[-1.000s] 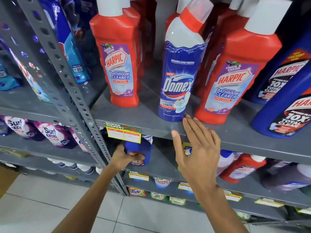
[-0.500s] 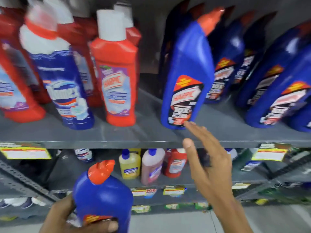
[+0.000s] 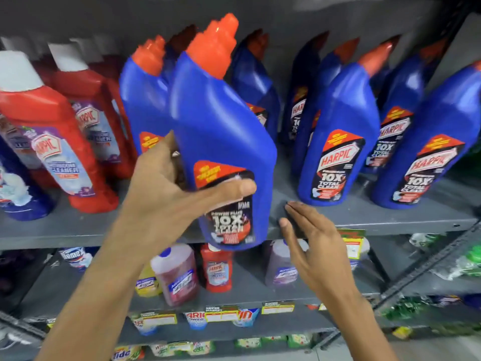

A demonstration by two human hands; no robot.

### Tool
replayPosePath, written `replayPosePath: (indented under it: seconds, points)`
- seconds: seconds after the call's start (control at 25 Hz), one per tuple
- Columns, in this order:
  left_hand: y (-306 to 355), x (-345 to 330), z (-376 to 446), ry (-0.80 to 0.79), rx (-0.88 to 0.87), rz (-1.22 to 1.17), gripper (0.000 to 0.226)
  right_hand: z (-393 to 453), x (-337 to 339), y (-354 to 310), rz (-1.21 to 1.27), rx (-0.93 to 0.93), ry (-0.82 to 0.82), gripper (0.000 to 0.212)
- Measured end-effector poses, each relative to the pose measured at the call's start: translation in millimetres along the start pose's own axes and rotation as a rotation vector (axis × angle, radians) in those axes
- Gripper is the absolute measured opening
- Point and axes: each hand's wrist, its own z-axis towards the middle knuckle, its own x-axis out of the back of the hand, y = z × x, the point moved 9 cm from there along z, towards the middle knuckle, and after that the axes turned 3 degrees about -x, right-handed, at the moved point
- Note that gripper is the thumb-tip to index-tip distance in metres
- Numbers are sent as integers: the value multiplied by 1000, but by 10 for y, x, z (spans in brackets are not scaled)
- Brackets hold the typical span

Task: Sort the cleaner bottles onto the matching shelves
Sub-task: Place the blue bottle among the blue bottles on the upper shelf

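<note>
Mid-placement: our left hand (image 3: 166,188) gripping blue Harpic bottle (image 3: 223,142), fingers wrapped round it; right hand (image 3: 312,246) open, empty. Next we reckon: lower into gap on shelf (image 3: 364,217), left of other blue ones (image 3: 335,142).

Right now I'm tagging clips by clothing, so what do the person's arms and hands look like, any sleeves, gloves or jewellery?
Both arms are bare up to the bottom frame edge: no sleeve shows. The left hand and right hand wear no gloves. No ring, watch or wristband is visible on either, though motion blur softens fine detail. Fingernails look short and unpainted.
</note>
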Motion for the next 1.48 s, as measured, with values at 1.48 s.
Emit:
replayPosePath:
  seconds: [1.48]
  points:
    - [-598,-504,764,-69,199,146,73,-94,19,-92,-85,-19,205,45]
